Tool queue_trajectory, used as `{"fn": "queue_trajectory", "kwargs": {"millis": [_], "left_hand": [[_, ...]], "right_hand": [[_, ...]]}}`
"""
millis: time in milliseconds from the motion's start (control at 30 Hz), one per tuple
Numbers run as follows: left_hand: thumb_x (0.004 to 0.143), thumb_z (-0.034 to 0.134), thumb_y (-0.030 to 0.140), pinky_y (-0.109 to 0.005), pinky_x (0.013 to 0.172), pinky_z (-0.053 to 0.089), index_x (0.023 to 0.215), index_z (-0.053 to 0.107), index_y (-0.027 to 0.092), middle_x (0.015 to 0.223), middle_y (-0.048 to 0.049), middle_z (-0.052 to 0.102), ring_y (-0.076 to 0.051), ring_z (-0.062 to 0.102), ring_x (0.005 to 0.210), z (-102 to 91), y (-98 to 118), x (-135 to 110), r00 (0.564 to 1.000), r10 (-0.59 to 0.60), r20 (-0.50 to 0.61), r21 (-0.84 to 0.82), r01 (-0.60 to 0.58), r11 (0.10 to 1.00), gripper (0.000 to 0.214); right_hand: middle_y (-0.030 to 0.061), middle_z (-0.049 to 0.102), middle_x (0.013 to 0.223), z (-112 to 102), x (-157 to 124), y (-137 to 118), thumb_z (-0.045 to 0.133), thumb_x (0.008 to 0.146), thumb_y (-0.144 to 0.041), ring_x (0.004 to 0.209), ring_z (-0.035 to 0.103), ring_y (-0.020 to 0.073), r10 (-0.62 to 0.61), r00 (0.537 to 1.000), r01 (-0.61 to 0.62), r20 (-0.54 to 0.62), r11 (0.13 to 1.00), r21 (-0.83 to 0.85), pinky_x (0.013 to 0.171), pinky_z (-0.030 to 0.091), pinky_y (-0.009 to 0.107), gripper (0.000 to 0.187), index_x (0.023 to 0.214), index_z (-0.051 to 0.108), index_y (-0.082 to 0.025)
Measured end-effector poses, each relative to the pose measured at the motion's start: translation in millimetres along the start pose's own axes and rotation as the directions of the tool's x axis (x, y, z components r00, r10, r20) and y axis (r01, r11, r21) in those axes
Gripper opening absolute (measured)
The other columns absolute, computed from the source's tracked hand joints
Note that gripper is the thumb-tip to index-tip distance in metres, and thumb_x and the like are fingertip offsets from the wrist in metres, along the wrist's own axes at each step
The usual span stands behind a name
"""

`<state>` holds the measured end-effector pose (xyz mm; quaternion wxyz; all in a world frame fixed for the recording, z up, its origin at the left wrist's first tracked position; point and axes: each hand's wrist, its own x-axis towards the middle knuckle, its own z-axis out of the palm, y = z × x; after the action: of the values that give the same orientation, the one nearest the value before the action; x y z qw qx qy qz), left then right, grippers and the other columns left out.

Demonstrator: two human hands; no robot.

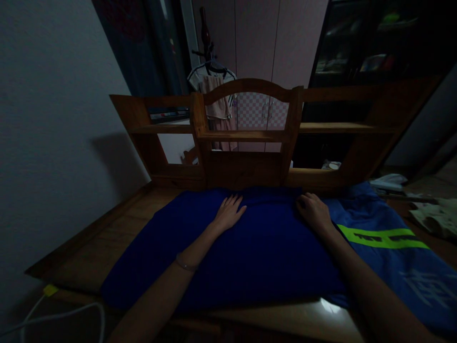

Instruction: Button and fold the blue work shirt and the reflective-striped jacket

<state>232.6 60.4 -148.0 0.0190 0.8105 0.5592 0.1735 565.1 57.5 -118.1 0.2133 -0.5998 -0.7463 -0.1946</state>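
Note:
A dark blue cloth [264, 252], perhaps a garment, lies spread over a wooden surface [107, 247]. My left hand [229, 212] rests flat on its upper middle part, fingers stretched out and a little apart, with a bangle on that wrist. At the cloth's upper right edge, my right hand [314, 212] has its fingers curled in and pressed against the fabric, closed on the cloth as far as I can see. Right beside it lies a lighter blue fabric piece [385, 267] with a bright yellow-green stripe and pale lettering.
A wooden shelf unit [246, 138] rises along the back edge. White wall [71, 119] bounds the left side. A white cable [60, 317] loops at the lower left. Behind the shelf, clothes [217, 95] hang on a stand before a pink wardrobe [255, 47].

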Motion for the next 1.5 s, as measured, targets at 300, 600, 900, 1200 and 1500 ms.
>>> {"fn": "queue_trajectory", "kwargs": {"millis": [300,600,900,1200,1500], "left_hand": [[0.090,0.013,0.058,-0.042,0.113,0.012,0.141,0.030,0.022,0.148,-0.0067,0.030,-0.024,0.023,0.138,0.7,-0.2,-0.9,1.000,0.004,-0.016,-0.015,-0.004,1.000,0.065],[0.090,0.013,0.059,-0.042,0.113,0.012,0.141,0.030,0.022,0.148,-0.0075,0.030,-0.024,0.022,0.138,-1.4,1.9,-1.0,1.000,-0.004,-0.001,-0.009,0.004,1.000,0.066],[0.091,0.015,0.057,-0.042,0.113,0.013,0.141,0.031,0.021,0.147,-0.0081,0.031,-0.024,0.024,0.137,-3.3,2.1,-1.5,1.000,0.009,-0.006,-0.014,-0.009,1.000,0.064],[0.093,0.018,0.051,-0.036,0.112,0.019,0.142,0.028,0.026,0.148,-0.0042,0.030,-0.017,0.027,0.136,-15.1,11.6,-4.2,0.985,0.174,-0.008,-0.077,-0.174,0.982,0.056],[0.088,0.017,0.062,-0.044,0.113,0.012,0.145,0.018,0.030,0.152,-0.0021,0.017,-0.023,0.014,0.140,-9.0,13.8,-6.7,0.989,0.134,0.059,-0.008,-0.134,0.991,0.065]], "right_hand": [[0.0060,0.062,0.100,-1.1,-1.6,-3.9,0.039,0.089,-0.018,0.093,0.055,0.0194,0.004,1.000,-0.003,-0.014,0.998,0.066,0.069,0.041,0.027,0.027,0.105,0.060,-0.023],[0.0059,0.062,0.098,-3.9,-0.5,-5.1,0.038,0.090,-0.022,0.089,0.056,0.0192,0.003,1.000,-0.002,-0.019,0.999,0.040,0.064,0.039,0.026,0.026,0.105,0.059,-0.022],[0.0058,0.060,0.095,-1.9,-0.8,-3.7,0.043,0.088,-0.023,0.089,0.054,0.0194,0.007,1.000,-0.006,-0.013,0.998,0.058,0.062,0.038,0.026,0.021,0.099,0.061,-0.024],[0.0057,0.062,0.089,-3.0,-0.3,-7.0,0.044,0.088,-0.030,0.089,0.055,0.0202,-0.004,1.000,0.003,0.028,0.999,0.046,0.065,0.039,0.027,0.021,0.099,0.061,-0.023],[0.0093,0.063,0.092,-16.8,0.9,-16.7,0.040,0.091,-0.031,0.091,0.056,0.0234,-0.063,0.998,0.063,0.022,0.998,0.031,0.071,0.044,0.033,0.026,0.101,0.061,-0.020]]}}
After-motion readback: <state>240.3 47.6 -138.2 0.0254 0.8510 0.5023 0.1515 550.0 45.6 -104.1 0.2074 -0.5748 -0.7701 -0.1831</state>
